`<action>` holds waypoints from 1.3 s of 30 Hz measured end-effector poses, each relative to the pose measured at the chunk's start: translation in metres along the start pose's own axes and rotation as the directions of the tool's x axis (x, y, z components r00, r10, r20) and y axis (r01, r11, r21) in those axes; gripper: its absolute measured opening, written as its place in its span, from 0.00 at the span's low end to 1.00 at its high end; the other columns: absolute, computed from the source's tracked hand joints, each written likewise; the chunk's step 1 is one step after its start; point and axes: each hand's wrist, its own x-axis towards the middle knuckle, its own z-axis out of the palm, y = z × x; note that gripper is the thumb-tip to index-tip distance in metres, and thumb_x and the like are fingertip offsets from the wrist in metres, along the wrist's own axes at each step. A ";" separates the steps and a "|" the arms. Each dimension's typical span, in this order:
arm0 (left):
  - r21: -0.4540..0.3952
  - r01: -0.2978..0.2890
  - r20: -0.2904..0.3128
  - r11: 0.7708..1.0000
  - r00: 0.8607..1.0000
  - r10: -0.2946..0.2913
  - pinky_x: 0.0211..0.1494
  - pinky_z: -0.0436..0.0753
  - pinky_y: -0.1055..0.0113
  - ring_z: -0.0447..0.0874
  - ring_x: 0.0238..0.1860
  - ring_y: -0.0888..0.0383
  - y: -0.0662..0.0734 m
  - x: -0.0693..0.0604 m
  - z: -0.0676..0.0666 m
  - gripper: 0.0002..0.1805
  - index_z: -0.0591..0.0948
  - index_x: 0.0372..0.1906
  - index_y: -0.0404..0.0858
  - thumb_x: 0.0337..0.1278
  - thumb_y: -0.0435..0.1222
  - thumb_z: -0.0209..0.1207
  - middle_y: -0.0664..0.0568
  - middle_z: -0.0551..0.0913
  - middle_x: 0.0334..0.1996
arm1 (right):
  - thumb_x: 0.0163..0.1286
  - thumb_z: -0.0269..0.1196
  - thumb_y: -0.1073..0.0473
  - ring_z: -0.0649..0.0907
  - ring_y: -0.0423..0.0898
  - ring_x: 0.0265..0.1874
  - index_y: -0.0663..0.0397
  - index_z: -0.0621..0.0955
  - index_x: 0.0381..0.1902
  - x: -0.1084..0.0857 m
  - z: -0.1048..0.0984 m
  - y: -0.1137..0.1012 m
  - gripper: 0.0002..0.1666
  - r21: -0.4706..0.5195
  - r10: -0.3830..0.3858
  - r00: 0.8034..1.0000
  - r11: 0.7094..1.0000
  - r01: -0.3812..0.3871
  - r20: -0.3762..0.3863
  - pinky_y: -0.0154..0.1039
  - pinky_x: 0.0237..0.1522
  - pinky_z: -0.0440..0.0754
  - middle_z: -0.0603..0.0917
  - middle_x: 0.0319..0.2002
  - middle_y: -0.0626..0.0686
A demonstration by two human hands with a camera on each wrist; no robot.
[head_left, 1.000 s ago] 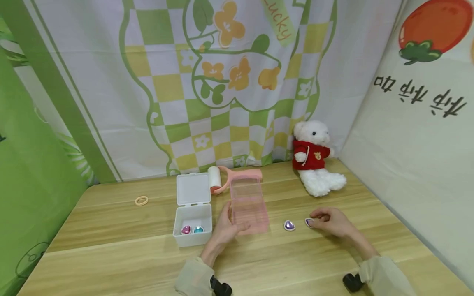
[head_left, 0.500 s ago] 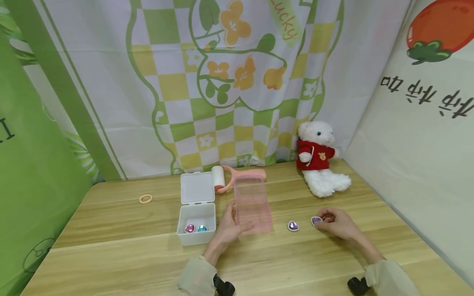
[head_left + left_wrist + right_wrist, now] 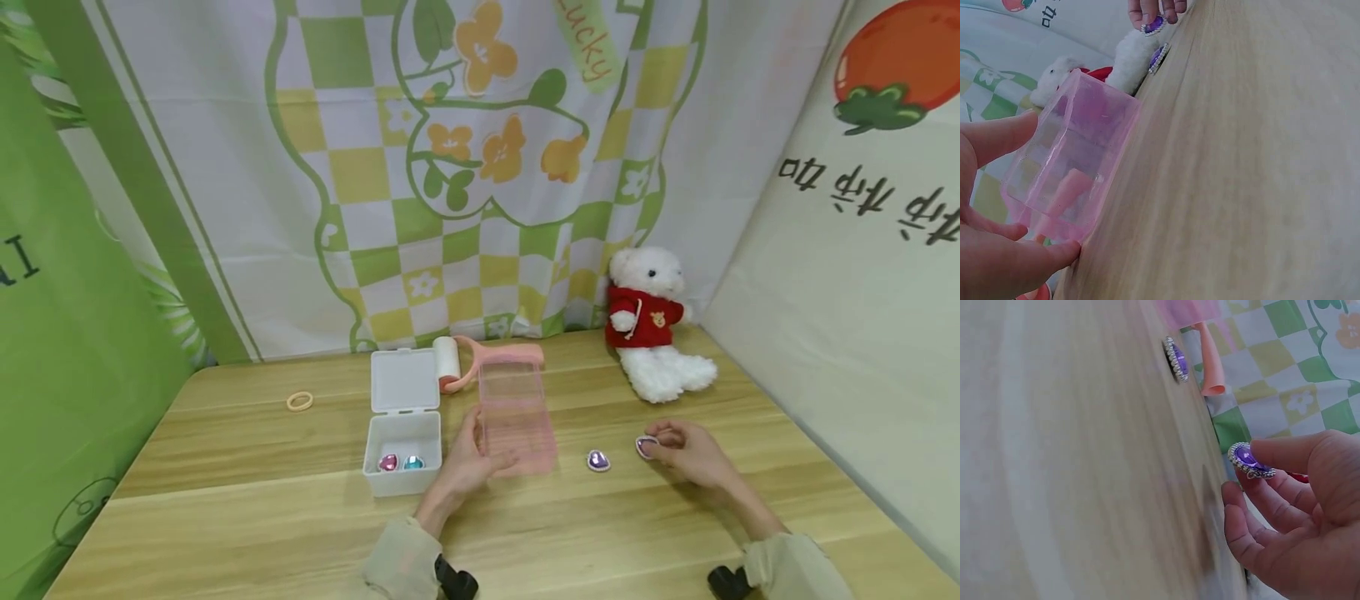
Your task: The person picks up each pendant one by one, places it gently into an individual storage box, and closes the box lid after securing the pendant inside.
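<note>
Plainly, the right hand (image 3: 696,456) (curled) pinches a gem (image 3: 1250,461).

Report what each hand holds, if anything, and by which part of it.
The right hand pinches a purple gem near its edge; the left hand grips the pink box around its left end.

Right fingers (image 3: 1275,500) in a pinch

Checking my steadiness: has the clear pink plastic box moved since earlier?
No, neither way: the pink box holds its place against the peach-handled lint roller.
</note>
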 end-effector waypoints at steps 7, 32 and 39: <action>0.000 0.012 0.000 1.000 1.000 -0.012 0.65 0.63 0.42 0.54 0.69 0.36 -0.002 0.000 0.000 0.54 0.47 0.75 0.36 0.47 0.31 0.69 0.30 0.52 0.71 | 0.66 0.64 0.58 0.82 0.42 0.32 0.71 0.75 0.48 0.002 -0.002 -0.013 0.21 0.068 0.000 1.000 0.998 0.001 -0.022 0.39 0.33 0.82 0.83 0.36 0.56; -0.054 -0.035 -0.003 0.998 0.999 0.035 0.60 0.70 0.48 0.69 0.59 0.38 -0.001 0.002 -0.002 0.49 0.53 0.73 0.33 0.47 0.27 0.68 0.33 0.67 0.62 | 0.69 0.61 0.59 0.83 0.41 0.38 0.71 0.68 0.55 0.032 0.030 -0.075 0.25 0.373 0.013 0.998 0.927 -0.038 0.067 0.39 0.45 0.80 0.83 0.37 0.46; -0.049 -0.038 0.005 0.998 0.999 0.039 0.57 0.73 0.51 0.70 0.57 0.39 -0.001 0.004 0.000 0.47 0.55 0.72 0.32 0.46 0.26 0.68 0.32 0.69 0.60 | 0.68 0.62 0.59 0.83 0.40 0.36 0.72 0.69 0.54 0.039 0.038 -0.086 0.25 0.376 -0.012 0.996 0.926 -0.020 0.083 0.38 0.43 0.80 0.84 0.37 0.49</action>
